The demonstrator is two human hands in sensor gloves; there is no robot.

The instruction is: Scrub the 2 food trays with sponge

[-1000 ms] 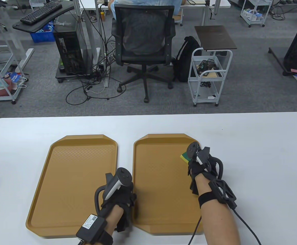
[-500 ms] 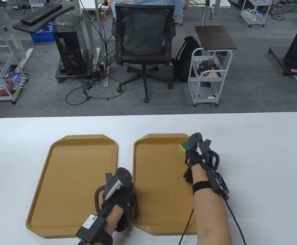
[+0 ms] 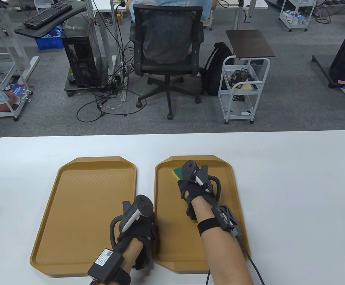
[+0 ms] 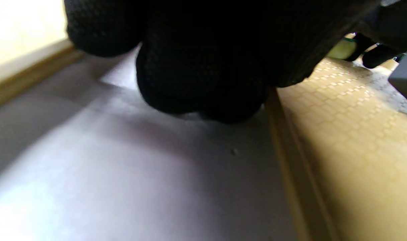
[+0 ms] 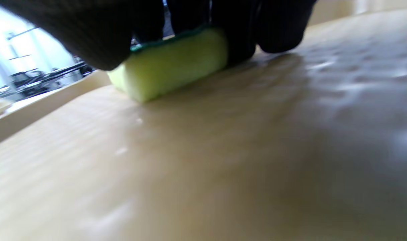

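Two brown food trays lie side by side on the white table [image 3: 294,193], the left tray [image 3: 83,207] and the right tray [image 3: 172,237]. My right hand [image 3: 190,185] grips a yellow sponge with a green top [image 3: 176,173] and presses it flat on the right tray's floor [image 5: 223,150] near its far end, left of the middle. Up close the sponge [image 5: 170,63] sits under my gloved fingers [image 5: 277,30]. My left hand [image 3: 144,230] rests in the gap between the trays; its fingers [image 4: 203,67] touch the table beside the right tray's rim [image 4: 283,150].
Beyond the far table edge are an office chair [image 3: 166,53] with a person seated past it, a white cart [image 3: 243,89], a backpack and cables on the floor. The table surface to the right of the trays is bare white.
My right hand slid the sponge from the right tray's far right corner leftward along its far end. The left hand and both trays stayed put.
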